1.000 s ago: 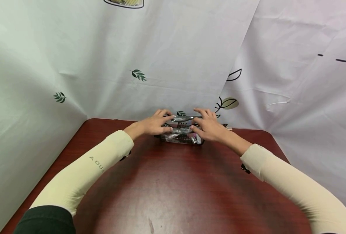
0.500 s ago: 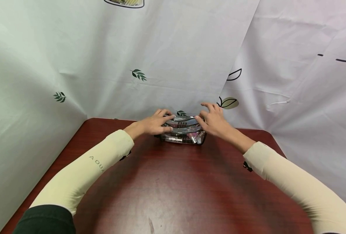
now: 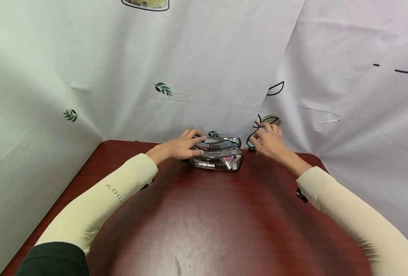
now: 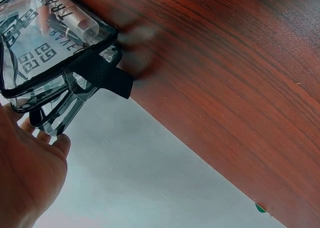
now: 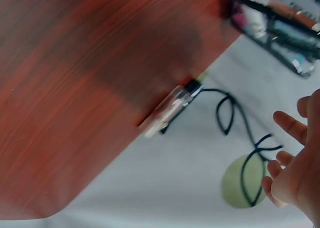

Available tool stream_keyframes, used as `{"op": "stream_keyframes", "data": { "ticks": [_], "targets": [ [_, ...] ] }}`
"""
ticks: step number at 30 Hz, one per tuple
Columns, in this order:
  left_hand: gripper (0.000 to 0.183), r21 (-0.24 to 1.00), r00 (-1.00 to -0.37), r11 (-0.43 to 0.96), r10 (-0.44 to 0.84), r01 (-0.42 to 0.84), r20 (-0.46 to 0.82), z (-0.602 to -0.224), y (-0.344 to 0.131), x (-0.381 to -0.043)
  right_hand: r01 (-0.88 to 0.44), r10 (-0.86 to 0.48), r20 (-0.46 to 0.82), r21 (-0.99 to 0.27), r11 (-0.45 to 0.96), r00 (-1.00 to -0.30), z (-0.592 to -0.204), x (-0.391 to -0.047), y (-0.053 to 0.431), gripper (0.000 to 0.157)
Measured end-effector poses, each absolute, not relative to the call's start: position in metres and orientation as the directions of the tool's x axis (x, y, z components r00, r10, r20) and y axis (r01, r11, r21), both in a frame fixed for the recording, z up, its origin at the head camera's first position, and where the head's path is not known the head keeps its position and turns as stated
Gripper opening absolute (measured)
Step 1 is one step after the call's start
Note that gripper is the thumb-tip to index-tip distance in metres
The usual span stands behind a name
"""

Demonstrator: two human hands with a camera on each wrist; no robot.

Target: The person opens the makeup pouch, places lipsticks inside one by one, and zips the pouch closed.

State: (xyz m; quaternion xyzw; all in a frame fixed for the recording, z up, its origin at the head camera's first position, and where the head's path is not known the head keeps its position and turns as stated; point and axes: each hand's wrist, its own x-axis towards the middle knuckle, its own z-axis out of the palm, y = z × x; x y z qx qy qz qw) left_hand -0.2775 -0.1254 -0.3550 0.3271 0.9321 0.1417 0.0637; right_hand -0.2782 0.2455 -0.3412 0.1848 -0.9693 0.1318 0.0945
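Observation:
A clear cosmetic bag [image 3: 221, 154] with black trim stands at the table's back edge, several small cosmetics showing through its walls. My left hand [image 3: 180, 148] holds the bag's top at its left end, thumb in front and fingers behind. A black side tab [image 4: 102, 74] sticks out beside that hand in the left wrist view. To the bag's right, my right hand [image 3: 271, 143] is in the air with relaxed fingers, holding nothing. Below it lies a small clear tube with a black cap [image 5: 167, 110], blurred, along the table's edge; the hand does not touch it.
The dark red wooden table [image 3: 204, 214] spreads out in front of the bag. A white printed curtain [image 3: 204, 76] hangs close behind the table's back edge and along both sides.
My right hand has let go of the bag's right end and moved right, uncovering that end and the small capped tube. The left hand stays where it was on the bag.

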Motion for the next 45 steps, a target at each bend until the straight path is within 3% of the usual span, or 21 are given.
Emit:
{"op": "stream_keyframes", "data": {
  "ticks": [7, 16, 35, 45],
  "targets": [
    [0.076, 0.305, -0.778, 0.746, 0.628, 0.593, -0.023, -0.356, -0.126, -0.277, -0.335, -0.31, 0.157, -0.165, 0.928, -0.938, -0.355, -0.284, 0.271, 0.026],
    [0.076, 0.31, -0.779, 0.747, 0.626, 0.589, -0.028, -0.359, -0.126, -0.279, -0.31, -0.305, 0.066, -0.081, 0.947, -0.95, -0.373, -0.286, 0.29, 0.036],
    [0.075, 0.31, -0.768, 0.736, 0.64, 0.602, -0.029, -0.353, -0.126, -0.279, -0.235, -0.237, -0.016, -0.065, 0.97, -0.971, -0.392, -0.293, 0.304, 0.048],
    [0.076, 0.302, -0.765, 0.734, 0.644, 0.609, -0.023, -0.358, -0.126, -0.281, -0.22, -0.222, -0.033, -0.044, 0.974, -0.975, -0.401, -0.3, 0.309, 0.046]
  ]
}}
